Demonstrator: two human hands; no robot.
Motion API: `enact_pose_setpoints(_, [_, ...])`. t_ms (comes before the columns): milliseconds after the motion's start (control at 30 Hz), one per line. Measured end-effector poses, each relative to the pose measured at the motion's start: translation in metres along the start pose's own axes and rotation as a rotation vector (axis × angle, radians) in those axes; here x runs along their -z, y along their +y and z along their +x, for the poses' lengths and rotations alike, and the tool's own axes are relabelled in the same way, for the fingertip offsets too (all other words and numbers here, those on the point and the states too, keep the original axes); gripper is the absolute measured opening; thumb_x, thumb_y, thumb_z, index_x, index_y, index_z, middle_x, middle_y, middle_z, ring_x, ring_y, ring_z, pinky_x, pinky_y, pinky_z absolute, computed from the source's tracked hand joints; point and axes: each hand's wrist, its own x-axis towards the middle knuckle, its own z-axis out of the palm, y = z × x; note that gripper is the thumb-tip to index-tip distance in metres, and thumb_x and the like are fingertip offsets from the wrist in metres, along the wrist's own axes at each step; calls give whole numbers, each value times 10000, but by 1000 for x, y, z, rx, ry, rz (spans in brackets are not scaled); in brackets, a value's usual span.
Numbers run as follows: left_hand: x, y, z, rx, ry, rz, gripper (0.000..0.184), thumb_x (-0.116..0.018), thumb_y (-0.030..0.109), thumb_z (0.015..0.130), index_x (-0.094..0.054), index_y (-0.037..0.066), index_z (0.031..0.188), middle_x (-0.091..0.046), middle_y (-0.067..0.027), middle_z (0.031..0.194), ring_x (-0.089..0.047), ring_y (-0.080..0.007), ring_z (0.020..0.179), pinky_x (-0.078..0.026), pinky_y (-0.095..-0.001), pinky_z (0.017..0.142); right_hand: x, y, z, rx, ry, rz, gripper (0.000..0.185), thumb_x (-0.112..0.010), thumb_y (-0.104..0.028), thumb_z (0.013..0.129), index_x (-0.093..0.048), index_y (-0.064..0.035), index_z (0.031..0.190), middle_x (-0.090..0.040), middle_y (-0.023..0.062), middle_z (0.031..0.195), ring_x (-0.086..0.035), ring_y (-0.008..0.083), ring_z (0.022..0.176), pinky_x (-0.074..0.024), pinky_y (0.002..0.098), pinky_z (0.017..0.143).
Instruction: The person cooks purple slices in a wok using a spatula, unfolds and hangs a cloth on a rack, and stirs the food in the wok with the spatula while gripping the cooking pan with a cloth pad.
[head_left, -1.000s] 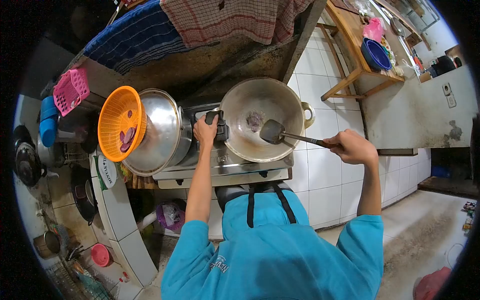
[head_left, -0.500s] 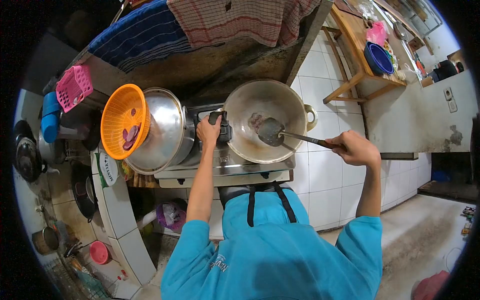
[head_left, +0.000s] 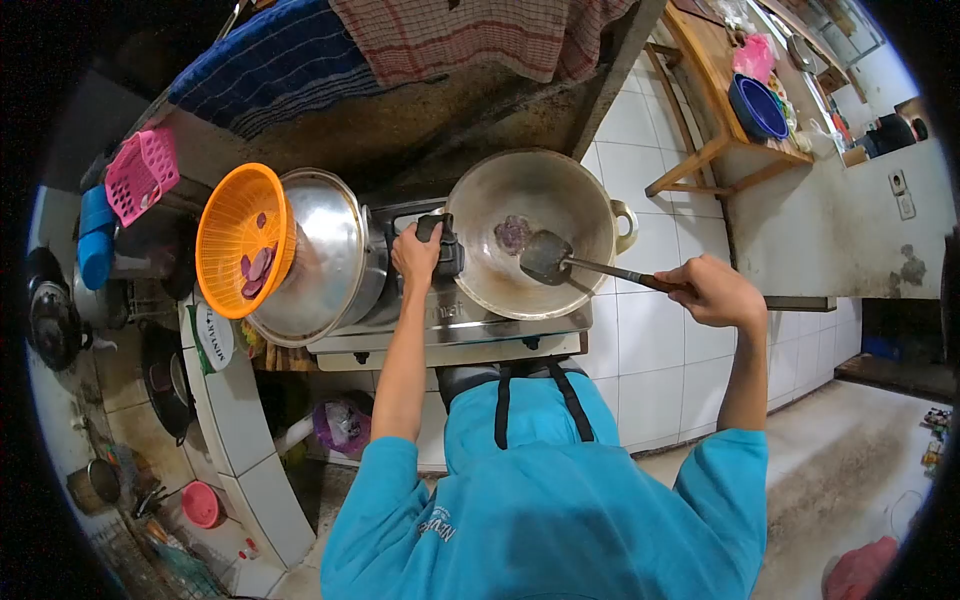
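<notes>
A wide metal wok sits on the stove, with a small purplish heap at its bottom. My right hand is closed around the handle end of a spatula, whose dark blade rests in the wok just right of the heap. At the wok's left side my left hand grips a black holder by the wok's left handle. Further left, an orange basket with several purple slices stands on a lidded metal pot.
Towels hang behind the stove. A wooden table with a blue basin is at upper right. A pink basket and blue cups hang at left. A tiled counter edge runs down the left.
The spatula blade moved onto the heap's edge, then back right, and the heap shows again beside it. My left hand keeps its hold on the black holder.
</notes>
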Motion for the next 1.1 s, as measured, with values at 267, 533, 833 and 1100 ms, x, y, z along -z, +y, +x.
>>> enact_pose_setpoints(267, [-2, -1, -2, -2, -5, 11, 672, -676, 563, 748, -649, -11, 1096, -650, -250, 1016, -603, -413, 982, -465, -464, 878, 2, 1, -4, -26, -5, 52, 318, -611, 7, 772, -667, -17, 1084, -640, 231, 827, -604, 380, 721, -468, 431, 656])
enact_pose_setpoints(533, [-7, -3, -5, -101, 193, 1, 474, -704, 487, 744, -675, 37, 891, -662, -243, 860, -621, -439, 855, -486, -497, 739, -3, 2, -8, -33, 48, 61, 293, -607, -33, 760, -693, -52, 1040, -641, 218, 802, -610, 377, 722, -470, 452, 653])
enact_pose_setpoints(833, [8, 4, 1, -29, 41, -5, 639, -700, 525, 741, -654, -3, 1097, -659, -251, 996, -614, -410, 975, -475, -456, 863, 2, -8, -8, -70, -14, 3, 345, -611, 2, 777, -650, -19, 1119, -645, 230, 851, -622, 367, 716, -479, 418, 645])
enact_pose_setpoints(1100, [-8, -10, 3, -142, 209, -18, 512, -688, 484, 766, -673, 6, 949, -661, -252, 871, -624, -439, 849, -490, -493, 756, -6, -5, -5, -50, 60, 33, 271, -610, -8, 758, -684, -5, 1018, -647, 213, 765, -624, 364, 707, -476, 431, 645])
